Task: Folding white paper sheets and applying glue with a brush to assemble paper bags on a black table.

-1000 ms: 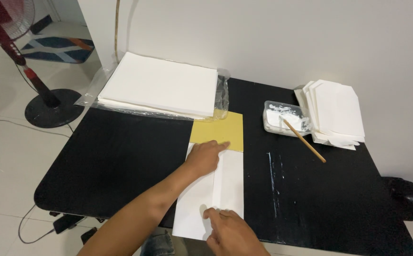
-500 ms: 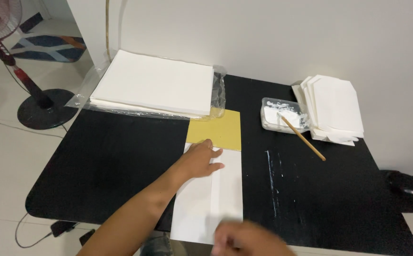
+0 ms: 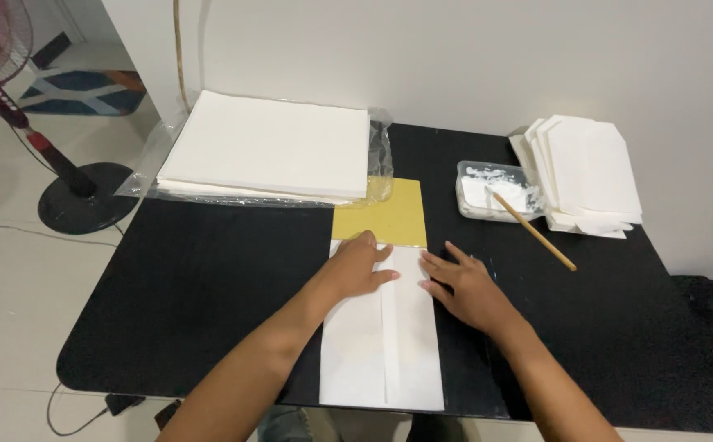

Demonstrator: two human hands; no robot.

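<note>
Both hands press flat, fingers spread, gripping nothing: the left hand [image 3: 359, 268] on the folded white paper [image 3: 381, 344], the right hand [image 3: 464, 288] over its right edge. The paper reaches the black counter's [image 3: 193, 286] near edge. Beyond it lies a yellow card [image 3: 385, 217]; bare counter flanks both sides.

The worktop [image 3: 209, 303] is showing a smooth black surface with a faint sheen. Lying on it, the folded white sheet [image 3: 381, 344] is looking like matt paper, and the yellow card [image 3: 381, 217] at twelve o'clock from it is looking smooth. At eleven o'clock, glossy clear plastic wrap [image 3: 381, 155] is covering the matt white paper stack [image 3: 270, 147]. At two o'clock, a wooden stick [image 3: 537, 233] is resting in a clear plastic tub [image 3: 496, 192].
</note>
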